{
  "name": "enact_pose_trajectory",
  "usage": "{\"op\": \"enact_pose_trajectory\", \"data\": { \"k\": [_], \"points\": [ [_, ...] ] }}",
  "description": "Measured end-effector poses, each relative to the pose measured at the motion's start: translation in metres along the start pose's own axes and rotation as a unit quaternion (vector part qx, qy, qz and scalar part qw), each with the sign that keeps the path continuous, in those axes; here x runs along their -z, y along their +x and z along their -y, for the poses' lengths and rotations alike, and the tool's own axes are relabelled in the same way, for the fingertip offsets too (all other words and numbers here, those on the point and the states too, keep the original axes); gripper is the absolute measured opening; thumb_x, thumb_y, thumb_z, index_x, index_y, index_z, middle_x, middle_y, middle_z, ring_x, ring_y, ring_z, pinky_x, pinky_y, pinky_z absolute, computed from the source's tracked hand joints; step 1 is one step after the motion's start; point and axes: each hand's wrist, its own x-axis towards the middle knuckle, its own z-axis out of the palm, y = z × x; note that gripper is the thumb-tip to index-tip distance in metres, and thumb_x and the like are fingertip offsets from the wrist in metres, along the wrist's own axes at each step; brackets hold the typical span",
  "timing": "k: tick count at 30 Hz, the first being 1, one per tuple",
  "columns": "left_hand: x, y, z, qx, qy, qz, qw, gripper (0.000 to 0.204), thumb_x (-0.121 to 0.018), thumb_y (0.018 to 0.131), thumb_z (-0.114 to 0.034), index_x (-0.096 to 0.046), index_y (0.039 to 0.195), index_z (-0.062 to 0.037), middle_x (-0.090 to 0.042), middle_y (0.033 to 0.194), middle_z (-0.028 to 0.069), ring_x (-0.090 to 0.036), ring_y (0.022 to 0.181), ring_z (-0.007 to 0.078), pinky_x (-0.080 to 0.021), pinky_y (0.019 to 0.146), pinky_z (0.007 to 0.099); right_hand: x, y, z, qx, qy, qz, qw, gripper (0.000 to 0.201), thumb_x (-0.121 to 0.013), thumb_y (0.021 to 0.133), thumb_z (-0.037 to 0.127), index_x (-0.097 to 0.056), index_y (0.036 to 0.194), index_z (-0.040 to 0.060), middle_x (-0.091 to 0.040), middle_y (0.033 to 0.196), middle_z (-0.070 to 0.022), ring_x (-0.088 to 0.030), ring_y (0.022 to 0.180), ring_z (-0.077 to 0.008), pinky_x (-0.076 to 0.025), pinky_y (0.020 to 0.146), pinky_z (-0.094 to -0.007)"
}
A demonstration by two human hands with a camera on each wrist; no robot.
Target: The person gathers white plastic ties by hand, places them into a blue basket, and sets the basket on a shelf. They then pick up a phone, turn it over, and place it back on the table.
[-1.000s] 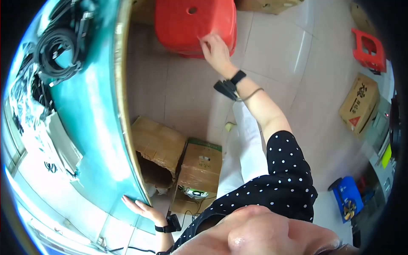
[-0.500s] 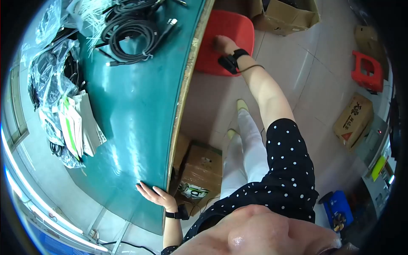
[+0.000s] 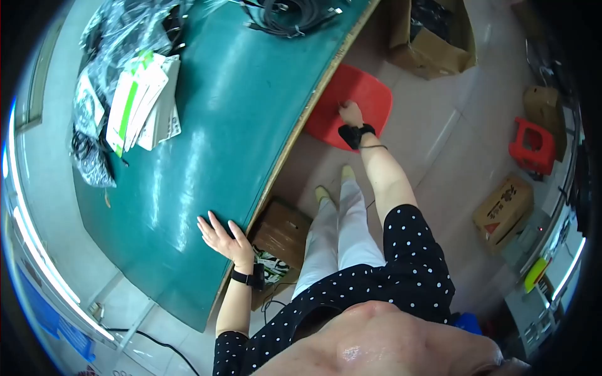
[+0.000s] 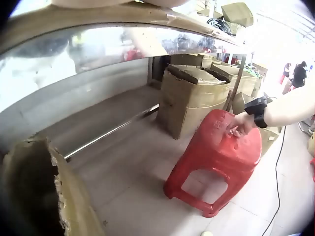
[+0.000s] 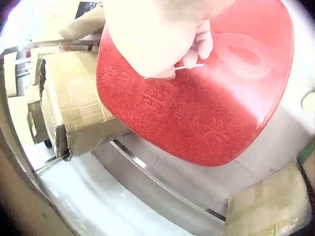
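A red plastic stool point(image 3: 362, 99) stands tilted on the tiled floor beside the green table point(image 3: 207, 144). My right hand point(image 3: 350, 113) reaches down to its seat, fingers curled on the top near the round hole point(image 5: 237, 54). The left wrist view shows the same grip point(image 4: 239, 126) at the stool's point(image 4: 219, 162) upper edge. A thin white strip point(image 5: 189, 66) lies by the curled fingers point(image 5: 203, 45). My left hand point(image 3: 219, 234) rests flat on the table's near edge, fingers spread and holding nothing.
Black cables point(image 3: 291, 15), white-and-green packets point(image 3: 141, 100) and plastic bags point(image 3: 94, 156) lie on the table. Cardboard boxes point(image 3: 282, 235) sit under it, others point(image 3: 433, 37) on the floor. A second red stool point(image 3: 533, 147) stands at the right.
My right hand went from the stool's near rim onto its seat and stays there. The view has swung and risen, showing more table. My left hand stays flat at the table edge.
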Motion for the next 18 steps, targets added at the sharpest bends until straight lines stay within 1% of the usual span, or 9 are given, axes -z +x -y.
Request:
{"op": "enact_pose_trajectory", "data": {
  "k": [3, 5, 6, 8, 10, 12, 14, 16, 18],
  "points": [
    [0.001, -0.001, 0.0, 0.008, 0.015, -0.008, 1.0, 0.051, -0.045, 0.093, -0.027, -0.039, 0.139, -0.005, -0.028, 0.147, 0.0212, -0.025, 0.136, 0.038, -0.018, 0.109, 0.0513, -0.026, -0.005, -0.023, -0.045, 0.067, 0.005, 0.997, 0.028, -0.057, 0.079, 0.024, -0.063, 0.088, -0.0017, -0.063, 0.085, -0.0274, -0.064, 0.084, -0.0399, -0.051, 0.073, -0.0454],
    [0.0, -0.001, -0.003, 0.017, 0.022, -0.013, 1.0, 0.05, -0.045, 0.094, -0.027, -0.039, 0.139, -0.0056, -0.028, 0.147, 0.021, -0.026, 0.135, 0.0382, -0.018, 0.109, 0.051, -0.029, -0.01, -0.022, -0.129, 0.209, 0.036, 0.969, 0.02, -0.057, 0.081, 0.017, -0.063, 0.085, -0.0019, -0.064, 0.074, -0.0205, -0.067, 0.067, -0.0303, -0.052, 0.06, -0.0388],
    [0.0, 0.0, -0.003, 0.017, 0.019, -0.013, 1.0, 0.051, -0.045, 0.093, -0.027, -0.039, 0.139, -0.0062, -0.028, 0.147, 0.0209, -0.025, 0.136, 0.038, -0.018, 0.109, 0.0518, -0.021, -0.02, -0.013, -0.121, 0.205, 0.04, 0.97, 0.02, -0.057, 0.081, 0.017, -0.063, 0.085, -0.0019, -0.064, 0.074, -0.0205, -0.067, 0.067, -0.0303, -0.052, 0.06, -0.0388],
    [0.003, 0.0, -0.004, 0.018, 0.013, -0.012, 1.0, 0.052, -0.046, 0.092, -0.028, -0.038, 0.139, -0.0076, -0.027, 0.147, 0.0205, -0.024, 0.136, 0.0377, -0.017, 0.108, 0.0534, -0.002, -0.047, 0.007, -0.14, 0.279, 0.046, 0.949, 0.016, -0.057, 0.083, 0.013, -0.063, 0.082, -0.0016, -0.062, 0.065, -0.0108, -0.063, 0.056, -0.019, -0.05, 0.05, -0.0308],
    [0.003, -0.001, -0.005, 0.027, 0.017, -0.02, 0.999, 0.053, -0.047, 0.091, -0.028, -0.038, 0.139, -0.0081, -0.027, 0.147, 0.0204, -0.023, 0.137, 0.0375, -0.017, 0.108, 0.0537, 0.017, -0.057, 0.004, -0.095, 0.296, 0.068, 0.948, 0.015, -0.058, 0.086, 0.014, -0.061, 0.09, 0.0, -0.062, 0.069, -0.0076, -0.063, 0.06, -0.0162, -0.049, 0.049, -0.0267],
    [0.004, -0.001, -0.003, 0.026, 0.026, -0.026, 0.999, 0.054, -0.048, 0.09, -0.029, -0.038, 0.139, -0.0092, -0.026, 0.148, 0.0201, -0.022, 0.137, 0.0369, -0.016, 0.108, 0.0543, 0.059, -0.081, 0.028, -0.07, 0.313, 0.023, 0.947, 0.018, -0.06, 0.088, 0.017, -0.062, 0.095, 0.0001, -0.064, 0.077, -0.0072, -0.063, 0.064, -0.0136, -0.05, 0.052, -0.0251],
    [0.008, -0.002, -0.003, 0.038, 0.021, -0.039, 0.998, 0.054, -0.049, 0.089, -0.029, -0.038, 0.139, -0.0091, -0.026, 0.148, 0.0202, -0.022, 0.138, 0.0368, -0.016, 0.109, 0.0546, 0.101, -0.099, 0.044, 0.017, 0.341, -0.055, 0.938, 0.02, -0.063, 0.088, 0.017, -0.063, 0.099, 0.0003, -0.064, 0.081, -0.0058, -0.062, 0.065, -0.012, -0.05, 0.056, -0.023],
    [0.009, -0.002, -0.004, 0.04, 0.013, -0.034, 0.999, 0.056, -0.052, 0.087, -0.029, -0.039, 0.138, -0.0089, -0.025, 0.148, 0.0203, -0.021, 0.138, 0.0366, -0.015, 0.109, 0.0553, 0.169, -0.136, 0.108, 0.033, 0.413, -0.075, 0.907, 0.02, -0.065, 0.087, 0.017, -0.063, 0.1, 0.0012, -0.064, 0.08, -0.0037, -0.059, 0.064, -0.0096, -0.048, 0.057, -0.0216],
    [0.008, -0.004, -0.004, 0.055, 0.0, -0.044, 0.998, 0.055, -0.052, 0.088, -0.029, -0.039, 0.138, -0.01, -0.024, 0.148, 0.0198, -0.02, 0.138, 0.0362, -0.015, 0.109, 0.0562, 0.224, -0.153, 0.155, 0.119, 0.391, -0.135, 0.903, 0.018, -0.065, 0.087, 0.016, -0.063, 0.099, 0.0026, -0.063, 0.079, -0.0027, -0.056, 0.062, -0.0078, -0.046, 0.056, -0.0201]
  ]
}}
